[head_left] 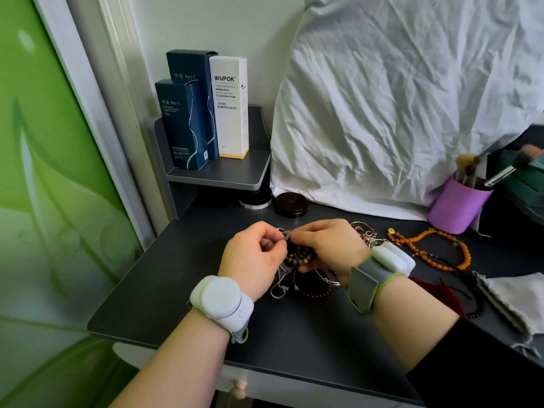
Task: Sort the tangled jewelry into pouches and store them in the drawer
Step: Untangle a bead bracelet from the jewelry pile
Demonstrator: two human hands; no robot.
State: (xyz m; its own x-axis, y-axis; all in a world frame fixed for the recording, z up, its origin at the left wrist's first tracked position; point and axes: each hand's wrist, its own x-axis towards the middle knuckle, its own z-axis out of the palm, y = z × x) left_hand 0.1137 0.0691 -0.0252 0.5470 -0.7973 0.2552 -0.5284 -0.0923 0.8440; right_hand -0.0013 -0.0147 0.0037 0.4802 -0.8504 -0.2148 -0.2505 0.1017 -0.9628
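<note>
Both hands meet over the middle of the dark tabletop [182, 293]; the left hand [253, 260] has its fingers curled, pinching a small grey loop [287, 234] at its fingertips; the right hand [326, 245] pinches the same loop from the other side, thumb and fingers curled in; under the two hands hangs a dark beaded bracelet [300, 256], part of the tangled jewelry; just below, on the tabletop, lie a dark red bead bracelet [312, 285] and some silver wire pieces [278, 290]; a heap of silver rings [365, 232] sits just beyond the right wrist; an orange bead necklace [432, 248] lies toward the right edge, and a pale cloth pouch [518, 298] rests at the right edge, near a string of black beads [478, 304]; at the back right corner stands a purple cup [456, 207] of brushes; a round dark tin [290, 204] sits near the back edge; a drawer knob [239, 388] shows below the front edge.
</note>
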